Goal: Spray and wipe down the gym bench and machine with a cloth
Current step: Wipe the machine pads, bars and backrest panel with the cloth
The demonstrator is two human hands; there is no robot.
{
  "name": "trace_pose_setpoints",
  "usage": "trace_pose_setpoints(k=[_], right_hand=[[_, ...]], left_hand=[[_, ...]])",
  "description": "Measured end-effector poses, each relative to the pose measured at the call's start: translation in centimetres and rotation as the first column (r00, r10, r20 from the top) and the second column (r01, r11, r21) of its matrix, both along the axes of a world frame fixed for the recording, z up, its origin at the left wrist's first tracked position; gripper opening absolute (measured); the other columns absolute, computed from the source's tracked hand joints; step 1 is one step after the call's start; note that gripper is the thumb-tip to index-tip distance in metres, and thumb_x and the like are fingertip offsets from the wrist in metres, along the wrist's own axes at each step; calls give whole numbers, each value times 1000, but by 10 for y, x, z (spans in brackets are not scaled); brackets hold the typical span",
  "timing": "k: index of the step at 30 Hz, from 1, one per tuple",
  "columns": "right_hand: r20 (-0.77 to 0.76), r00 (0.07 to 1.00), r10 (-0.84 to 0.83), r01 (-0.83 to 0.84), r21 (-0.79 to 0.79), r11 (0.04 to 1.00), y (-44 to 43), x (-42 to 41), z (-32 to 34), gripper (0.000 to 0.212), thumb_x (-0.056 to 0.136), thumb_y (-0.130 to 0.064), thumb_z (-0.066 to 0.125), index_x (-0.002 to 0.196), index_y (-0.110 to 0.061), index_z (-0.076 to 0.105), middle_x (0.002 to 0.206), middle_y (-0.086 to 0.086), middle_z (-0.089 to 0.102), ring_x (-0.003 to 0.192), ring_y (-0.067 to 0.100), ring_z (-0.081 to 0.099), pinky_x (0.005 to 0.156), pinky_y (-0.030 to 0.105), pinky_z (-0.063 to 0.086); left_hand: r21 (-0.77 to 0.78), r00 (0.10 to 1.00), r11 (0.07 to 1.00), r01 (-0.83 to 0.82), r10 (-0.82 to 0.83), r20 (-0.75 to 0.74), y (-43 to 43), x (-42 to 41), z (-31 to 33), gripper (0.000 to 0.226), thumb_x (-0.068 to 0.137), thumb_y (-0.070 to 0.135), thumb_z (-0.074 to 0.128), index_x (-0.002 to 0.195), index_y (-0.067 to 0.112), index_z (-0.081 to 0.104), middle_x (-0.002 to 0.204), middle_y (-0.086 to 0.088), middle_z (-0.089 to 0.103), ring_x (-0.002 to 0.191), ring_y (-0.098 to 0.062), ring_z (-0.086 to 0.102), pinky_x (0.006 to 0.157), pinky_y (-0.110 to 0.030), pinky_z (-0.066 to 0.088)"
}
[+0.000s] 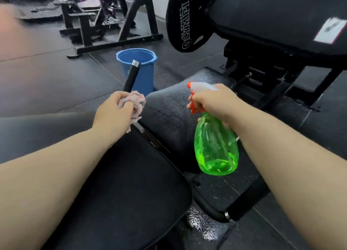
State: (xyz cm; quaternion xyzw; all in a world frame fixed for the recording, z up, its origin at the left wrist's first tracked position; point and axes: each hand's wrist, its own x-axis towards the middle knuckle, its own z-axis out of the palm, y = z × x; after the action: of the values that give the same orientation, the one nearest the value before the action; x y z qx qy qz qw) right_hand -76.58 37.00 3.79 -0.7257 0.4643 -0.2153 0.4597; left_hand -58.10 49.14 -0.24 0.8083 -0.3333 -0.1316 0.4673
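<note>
Our left hand [114, 108] bunches the pink cloth [136, 103] in a curled grip, just left of the bench pad [169, 118]. Our right hand [212, 103] is wrapped round the neck of the green spray bottle [216, 146], just right of the pad, nozzle aimed across it. Blue bucket [139, 69] stands beyond the pad. We judge it best to mist the pad top lightly, then wipe in overlapping strokes before the liquid runs.

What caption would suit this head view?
Left hand grips cloth, right hand grips green spray bottle, above gym bench.
</note>
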Motion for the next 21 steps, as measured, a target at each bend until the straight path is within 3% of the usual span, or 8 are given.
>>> trace_pose_setpoints(k=[5, 9, 11, 13, 16, 18, 21], right_hand=[[-376, 900, 223, -287, -125, 950, -7, 49, 15, 22, 76, -13, 49, 90, -4, 63, 76, 8, 74, 87, 29, 69, 92, 49, 52], [-500, 827, 259, -349, -95, 932, -5, 82, 15, 19, 84, -17, 48, 93, -16, 65, 83, 8, 74, 93, 28, 67, 92, 42, 52], [-571, 781, 253, -367, -90, 926, -2, 91, 13, 28, 88, -12, 44, 105, -16, 65, 91, 13, 73, 95, 30, 67, 91, 42, 53], [-584, 780, 226, -347, -104, 932, -5, 92, 9, 41, 87, -8, 41, 121, -17, 62, 95, 14, 73, 97, 30, 67, 92, 42, 52], [-538, 838, 89, -209, -166, 964, -19, 84, 5, 51, 85, -12, 41, 132, -27, 56, 118, 13, 67, 107, 31, 63, 97, 40, 50], [-528, 849, 24, -141, -183, 973, -24, 72, 2, 56, 88, -13, 41, 140, -33, 50, 130, 12, 61, 113, 31, 59, 97, 36, 48], [-469, 882, -56, -47, -206, 977, -30, 47, -2, 56, 87, -16, 42, 140, -33, 49, 125, 11, 63, 111, 30, 58, 91, 33, 47]], left_hand=[[-50, 991, 993, -102, 97, -97, -3, 11, -9, 15, 95, 26, 46, 99, 29, 60, 80, 14, 60, 60, 1, 55, 45, -13, 35], [-62, 976, 983, -174, 164, -140, -4, 19, -10, 18, 95, 26, 44, 100, 29, 61, 81, 10, 61, 67, -8, 54, 53, -26, 36], [-83, 962, 970, -230, 214, -168, -3, 27, -11, 20, 95, 28, 43, 103, 27, 61, 86, 8, 62, 76, -16, 57, 62, -30, 41], [-80, 959, 970, -231, 213, -188, -3, 30, -12, 21, 94, 30, 43, 103, 29, 62, 88, 8, 64, 85, -21, 60, 71, -34, 48], [-67, 981, 991, -116, 104, -161, -5, 24, -15, 18, 92, 33, 44, 97, 32, 61, 84, 6, 67, 75, -22, 66, 71, -41, 57], [-57, 991, 998, -32, 24, -133, -4, 18, -17, 15, 93, 32, 45, 94, 33, 59, 82, 4, 68, 65, -16, 66, 60, -34, 56], [-18, 988, 993, 117, -118, -97, -5, 2, -14, 15, 94, 28, 47, 98, 33, 61, 82, 6, 68, 52, -4, 62, 47, -18, 44]])
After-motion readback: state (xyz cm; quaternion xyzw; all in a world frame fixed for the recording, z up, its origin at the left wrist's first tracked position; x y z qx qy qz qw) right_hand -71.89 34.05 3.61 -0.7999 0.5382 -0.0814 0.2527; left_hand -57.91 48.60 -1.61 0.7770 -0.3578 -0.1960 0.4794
